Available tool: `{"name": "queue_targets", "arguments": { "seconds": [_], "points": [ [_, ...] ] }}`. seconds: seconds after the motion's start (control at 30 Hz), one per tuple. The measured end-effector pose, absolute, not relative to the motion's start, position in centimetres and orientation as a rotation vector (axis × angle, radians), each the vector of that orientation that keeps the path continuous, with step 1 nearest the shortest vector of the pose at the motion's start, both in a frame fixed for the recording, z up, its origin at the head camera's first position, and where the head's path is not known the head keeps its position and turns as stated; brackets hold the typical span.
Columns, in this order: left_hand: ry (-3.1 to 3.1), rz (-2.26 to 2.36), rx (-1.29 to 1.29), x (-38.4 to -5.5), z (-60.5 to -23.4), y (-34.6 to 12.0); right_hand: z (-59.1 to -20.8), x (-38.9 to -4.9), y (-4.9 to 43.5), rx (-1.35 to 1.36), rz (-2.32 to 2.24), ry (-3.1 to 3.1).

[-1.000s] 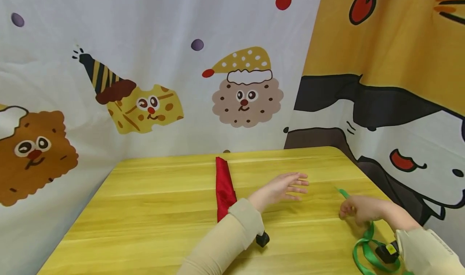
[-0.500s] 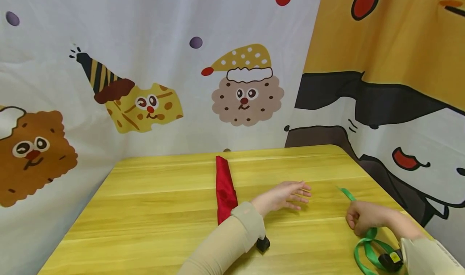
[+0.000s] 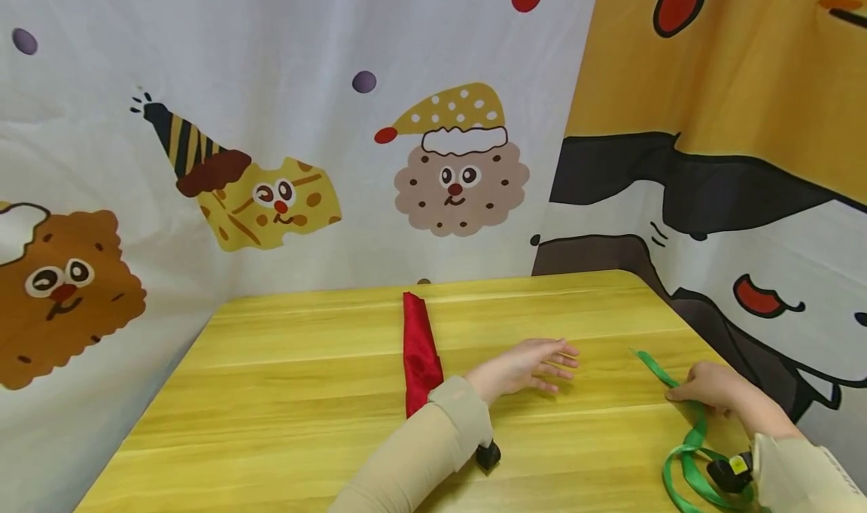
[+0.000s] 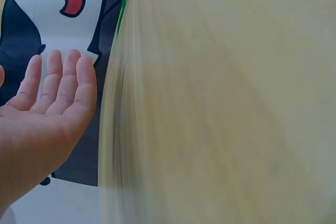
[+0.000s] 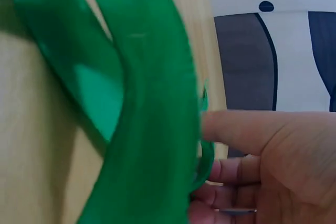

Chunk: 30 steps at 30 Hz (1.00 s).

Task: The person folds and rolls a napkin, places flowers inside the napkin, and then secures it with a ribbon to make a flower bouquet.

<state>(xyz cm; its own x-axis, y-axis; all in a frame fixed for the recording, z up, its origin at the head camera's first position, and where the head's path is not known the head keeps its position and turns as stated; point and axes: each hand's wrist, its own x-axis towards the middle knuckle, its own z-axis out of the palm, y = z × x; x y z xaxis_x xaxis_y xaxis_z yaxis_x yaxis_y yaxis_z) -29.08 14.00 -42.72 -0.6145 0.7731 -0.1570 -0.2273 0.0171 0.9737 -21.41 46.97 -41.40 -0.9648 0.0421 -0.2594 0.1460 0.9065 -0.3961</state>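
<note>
A long green ribbon (image 3: 695, 427) lies on the right side of the table, its narrow end pointing to the back and its rest looped nearer the front. My right hand (image 3: 716, 390) is at this ribbon, pinching it between thumb and curled fingers. Broad green loops (image 5: 152, 98) fill much of the right wrist view, with part of that hand hidden behind them. My left hand (image 3: 524, 366) hangs over the middle of the table, fingers extended and slightly spread, holding nothing. Its bare palm (image 4: 50, 124) shows in the left wrist view.
A folded red satin strip (image 3: 421, 351) lies left of my left hand, its front end hidden by my sleeve. Dark wrist devices (image 3: 488, 456) sit under both cuffs. The yellow wood-grain table (image 3: 284, 393) ends at a printed cartoon curtain (image 3: 291, 47).
My right hand has shifted right along the ribbon, its fist loosening into a pinch, and more of the ribbon shows. The left hand has dipped a little and otherwise stays in place.
</note>
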Motion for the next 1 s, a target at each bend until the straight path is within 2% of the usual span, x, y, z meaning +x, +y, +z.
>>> {"name": "queue_targets", "arguments": {
  "seconds": [0.37, 0.67, 1.0],
  "points": [
    [1.541, 1.736, 0.547, -29.4, -42.3, 13.4, -41.3, -23.9, 44.5, -0.158, -0.827, 2.782],
    [1.557, 1.755, 0.549, -30.3, -41.4, 11.7, -40.3, -27.0, 39.4, -0.373, -0.811, 2.912],
    [1.556, 1.887, 0.378, -31.7, -41.7, 9.2, -40.6, -29.7, 33.5, -0.496, -0.831, 2.961]
  ]
}}
